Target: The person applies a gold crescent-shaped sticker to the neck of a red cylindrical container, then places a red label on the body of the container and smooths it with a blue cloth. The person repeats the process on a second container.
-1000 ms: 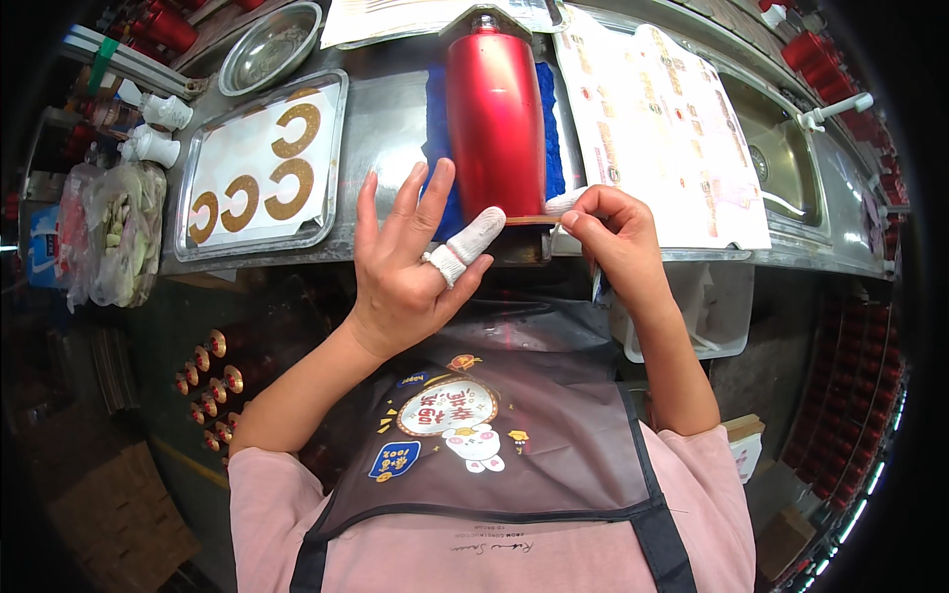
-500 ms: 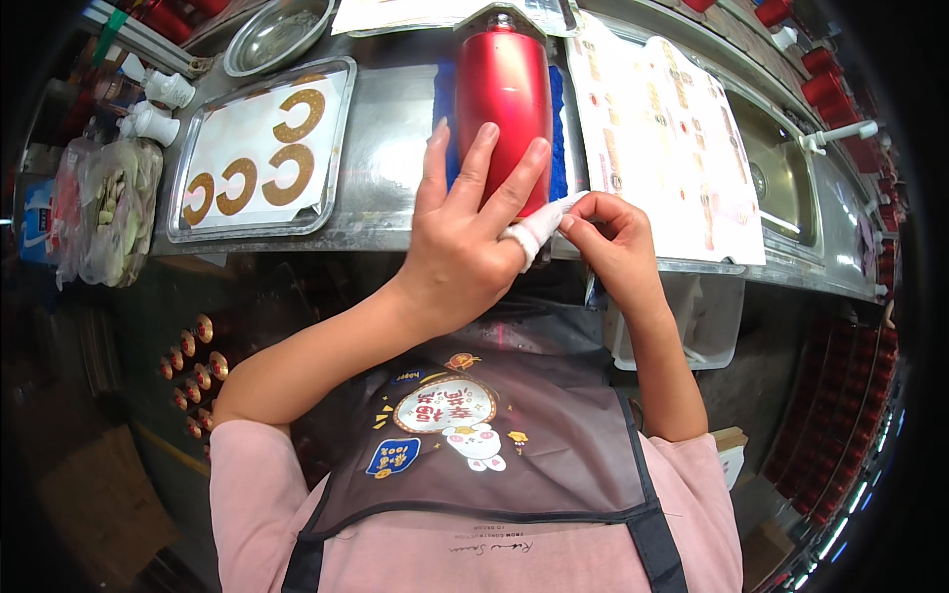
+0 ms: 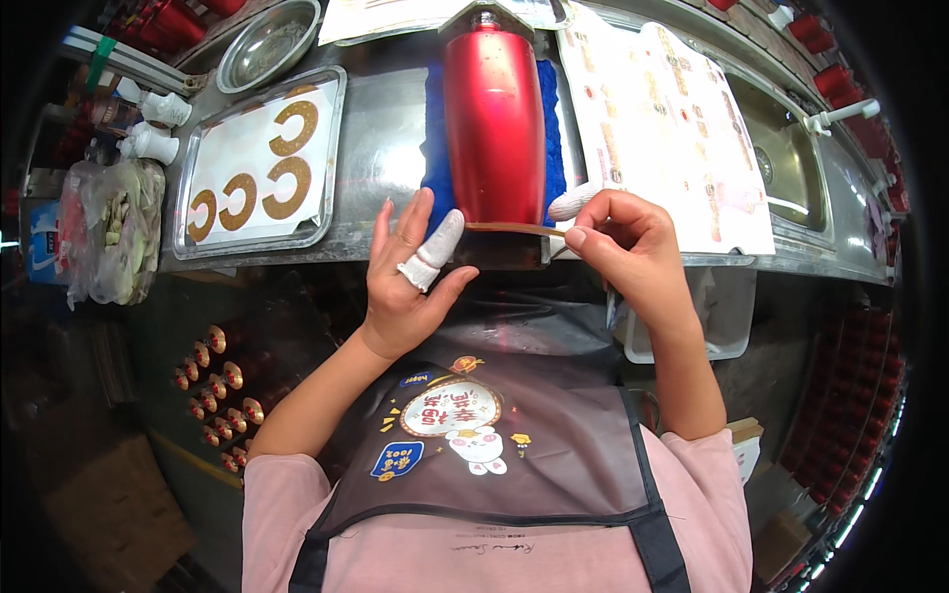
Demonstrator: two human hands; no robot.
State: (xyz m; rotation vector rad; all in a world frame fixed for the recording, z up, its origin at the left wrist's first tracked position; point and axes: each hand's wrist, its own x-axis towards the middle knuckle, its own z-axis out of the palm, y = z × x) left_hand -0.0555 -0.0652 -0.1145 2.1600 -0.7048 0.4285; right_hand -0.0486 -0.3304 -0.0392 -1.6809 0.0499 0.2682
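A glossy red bottle [image 3: 494,128] lies on a blue cloth [image 3: 436,138], its neck pointing away from me. Across its near end runs a thin gold-brown strip [image 3: 524,229]. My right hand [image 3: 638,247] pinches the strip's right end between thumb and fingers. A white finger cover [image 3: 575,204] sticks out beside those fingertips, beyond the strip. Left of the bottle's near end, my left hand [image 3: 400,296] is held with fingers apart and nothing in them. Its index finger wears another white finger cover [image 3: 435,252], close to the strip's left end.
A metal tray [image 3: 336,158] at left holds a white sheet with gold C-shaped pieces. Behind it stands a metal bowl [image 3: 229,69]. Right of the bottle lie printed sheets [image 3: 643,148], then a sink [image 3: 791,148]. Several gold-topped items [image 3: 222,381] stand below the bench.
My right hand has let go of the left index finger's cover and now pinches the strip. My left hand has moved left and down, off the bottle.
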